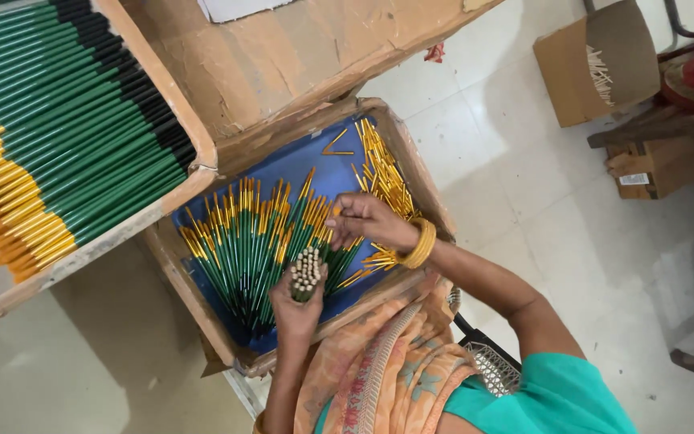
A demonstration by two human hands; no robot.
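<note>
My left hand (295,309) is closed around a bundle of green pen barrels (307,273), their open ends pointing up at me. My right hand (367,221), with gold bangles at the wrist, pinches at the gold tips of green pens (251,237) fanned out in a cardboard tray with a blue lining (339,173). A loose heap of gold caps (383,181) lies along the tray's right side, just beyond my right hand.
A larger wooden tray (194,133) at the left holds several rows of finished green, black and gold pens. A big cardboard sheet (283,56) lies behind. An open carton (596,64) and a small box (656,165) stand on the tiled floor at right.
</note>
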